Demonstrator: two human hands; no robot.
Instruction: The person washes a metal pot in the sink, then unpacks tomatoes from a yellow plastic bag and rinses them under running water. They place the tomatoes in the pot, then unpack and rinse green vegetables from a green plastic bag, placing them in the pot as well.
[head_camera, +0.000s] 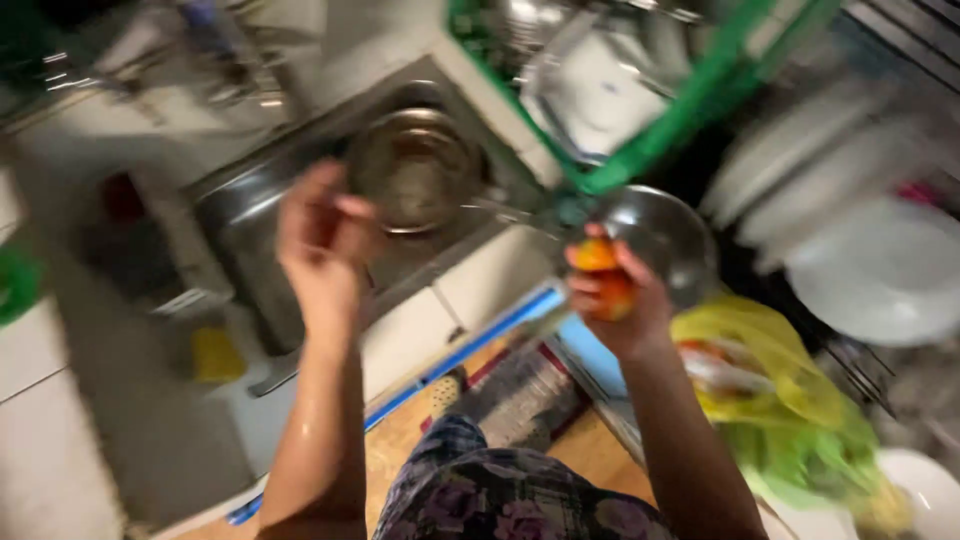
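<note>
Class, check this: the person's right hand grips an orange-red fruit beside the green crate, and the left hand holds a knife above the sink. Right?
Not quite. In the head view the left hand holds no knife; it looks empty above the sink. The right hand does grip the orange-red fruit near the green crate.

Yellow plastic bag (770, 365) at right, contents blurred

Bare forearms, no sleeves, left hand (325, 235), right hand (620, 300), wet sheen on left forearm, dark floral-patterned garment (500, 495) with purple blossoms below
</note>
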